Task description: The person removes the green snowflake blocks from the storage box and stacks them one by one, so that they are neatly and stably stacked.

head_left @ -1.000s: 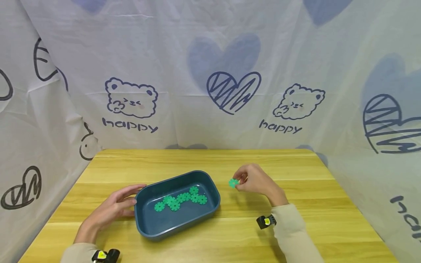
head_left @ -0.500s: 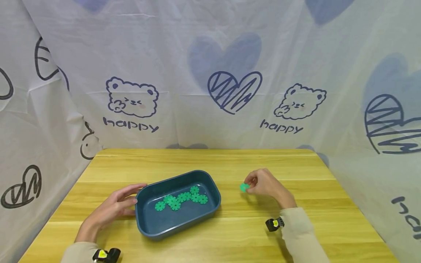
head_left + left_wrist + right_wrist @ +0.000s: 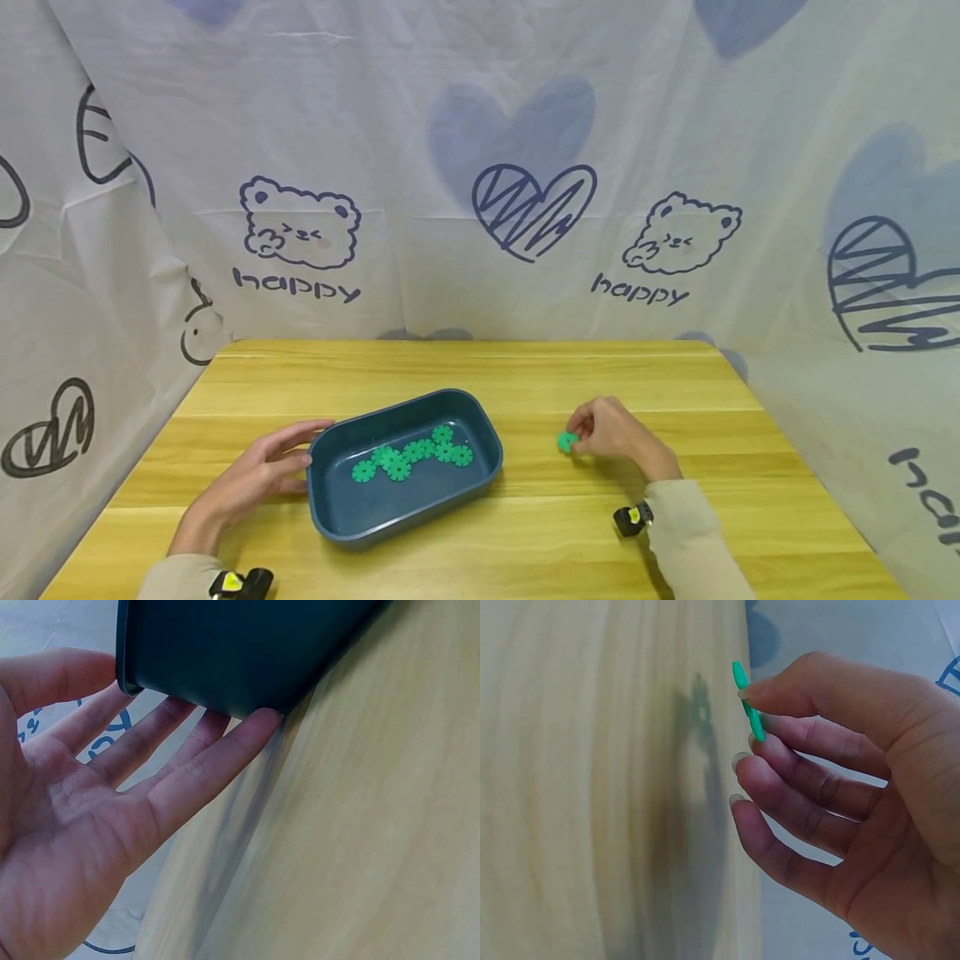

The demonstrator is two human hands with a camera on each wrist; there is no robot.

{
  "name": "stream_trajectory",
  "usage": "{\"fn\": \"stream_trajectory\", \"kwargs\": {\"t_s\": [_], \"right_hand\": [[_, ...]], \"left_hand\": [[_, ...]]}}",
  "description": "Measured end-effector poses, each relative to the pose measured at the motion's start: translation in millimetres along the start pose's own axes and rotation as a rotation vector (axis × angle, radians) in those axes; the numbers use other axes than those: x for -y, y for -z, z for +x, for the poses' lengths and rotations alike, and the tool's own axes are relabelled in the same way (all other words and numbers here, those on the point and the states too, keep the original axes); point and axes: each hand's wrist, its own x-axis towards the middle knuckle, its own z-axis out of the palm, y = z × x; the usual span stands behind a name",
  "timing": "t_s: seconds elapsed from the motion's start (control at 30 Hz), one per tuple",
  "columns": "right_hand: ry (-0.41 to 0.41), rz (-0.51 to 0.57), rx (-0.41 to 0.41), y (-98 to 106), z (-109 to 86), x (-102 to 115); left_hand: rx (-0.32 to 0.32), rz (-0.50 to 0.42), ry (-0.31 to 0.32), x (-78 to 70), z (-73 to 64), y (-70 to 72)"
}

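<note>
A dark blue plastic bin stands at an angle on the table, with several green notched building discs lying flat inside it. My left hand rests against the bin's left end. In the left wrist view its nearly straight fingers touch the outer wall and the thumb meets the rim. To the right of the bin, my right hand pinches one green notched disc between thumb and fingertips. Seen edge-on in the right wrist view, that disc is held just above the table, where its shadow falls.
The yellow wood-grain table reaches back to a white cloth printed with bears and hearts. Cloth also hangs at the left and right sides. A black strap-on camera sits on each wrist.
My right hand has moved to the right and towards me, away from the bin, carrying the green disc, which has turned in the fingers. The left hand and bin have stayed put.
</note>
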Motion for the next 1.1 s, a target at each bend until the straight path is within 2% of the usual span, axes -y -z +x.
{"fn": "stream_trajectory", "kwargs": {"t_s": [0.87, 1.1], "right_hand": [[-0.027, 0.034, 0.037, -4.2, -2.7, -10.8], [-0.009, 0.030, 0.045, -4.1, -2.6, -14.7]], "left_hand": [[0.006, -0.007, -0.021, 0.6, 0.6, -0.4], [0.001, -0.002, -0.017, 0.9, 0.8, -0.6]]}}
